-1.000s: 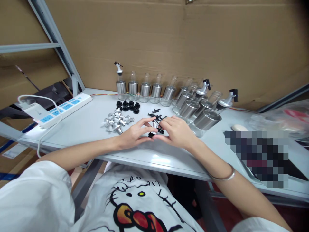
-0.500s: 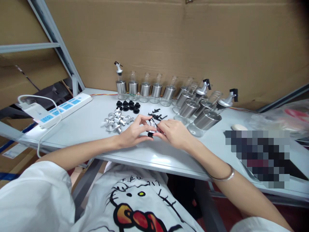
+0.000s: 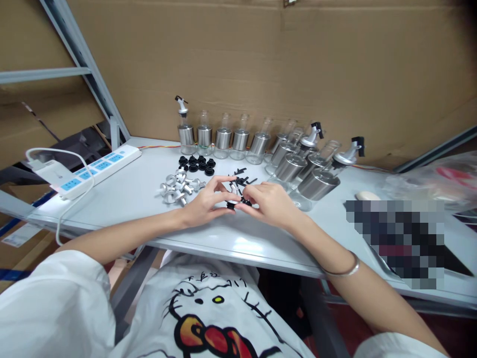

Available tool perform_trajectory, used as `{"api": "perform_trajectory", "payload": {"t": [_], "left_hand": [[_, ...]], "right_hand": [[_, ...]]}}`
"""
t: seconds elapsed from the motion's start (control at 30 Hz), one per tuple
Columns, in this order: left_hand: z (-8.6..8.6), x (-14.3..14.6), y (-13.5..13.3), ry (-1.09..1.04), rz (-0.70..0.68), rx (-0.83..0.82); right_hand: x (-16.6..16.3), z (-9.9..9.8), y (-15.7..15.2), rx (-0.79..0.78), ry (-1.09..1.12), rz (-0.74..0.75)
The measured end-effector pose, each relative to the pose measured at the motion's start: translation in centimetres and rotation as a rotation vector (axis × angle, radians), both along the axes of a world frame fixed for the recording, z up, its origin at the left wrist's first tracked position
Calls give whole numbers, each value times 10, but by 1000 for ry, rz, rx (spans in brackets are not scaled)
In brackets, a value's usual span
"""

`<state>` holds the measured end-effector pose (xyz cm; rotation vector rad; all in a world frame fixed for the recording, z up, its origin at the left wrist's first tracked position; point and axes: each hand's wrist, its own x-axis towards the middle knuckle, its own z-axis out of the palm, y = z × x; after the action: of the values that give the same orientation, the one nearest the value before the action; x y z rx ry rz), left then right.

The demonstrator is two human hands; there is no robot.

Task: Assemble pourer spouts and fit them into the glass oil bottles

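Between both hands, just above the front part of the table, is a bottle pourer [image 3: 233,190] with a silver-white spout and a black stopper at its base. My left hand [image 3: 202,205] grips it from the left, thumb low and fingers over the top. From the right, my right hand [image 3: 274,205] closes on its side with a curled index finger and thumb; those fingertips partly hide it. Loose black levers [image 3: 244,179] lie just behind the hands. To the left are a heap of silver-white spouts [image 3: 179,187] and several black stoppers [image 3: 197,163].
Several glass bottles with steel sleeves [image 3: 223,136] line the back, and a pourer-topped bottle [image 3: 319,184] stands at right. A white power strip [image 3: 100,169] lies left. Plastic bags [image 3: 436,181] and a white oval object [image 3: 368,196] are on the right.
The black lever part at the pourer's top is less visible now, and the right index finger is more curled. Both hands stay in nearly the same place.
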<state>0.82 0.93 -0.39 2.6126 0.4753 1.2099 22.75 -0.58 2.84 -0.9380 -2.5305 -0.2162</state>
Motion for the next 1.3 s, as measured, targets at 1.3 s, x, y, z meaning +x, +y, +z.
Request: {"api": "perform_trajectory", "payload": {"t": [1.3], "left_hand": [[2, 0, -4, 264, -69, 50]], "right_hand": [[16, -33, 34, -284, -38, -274]]}}
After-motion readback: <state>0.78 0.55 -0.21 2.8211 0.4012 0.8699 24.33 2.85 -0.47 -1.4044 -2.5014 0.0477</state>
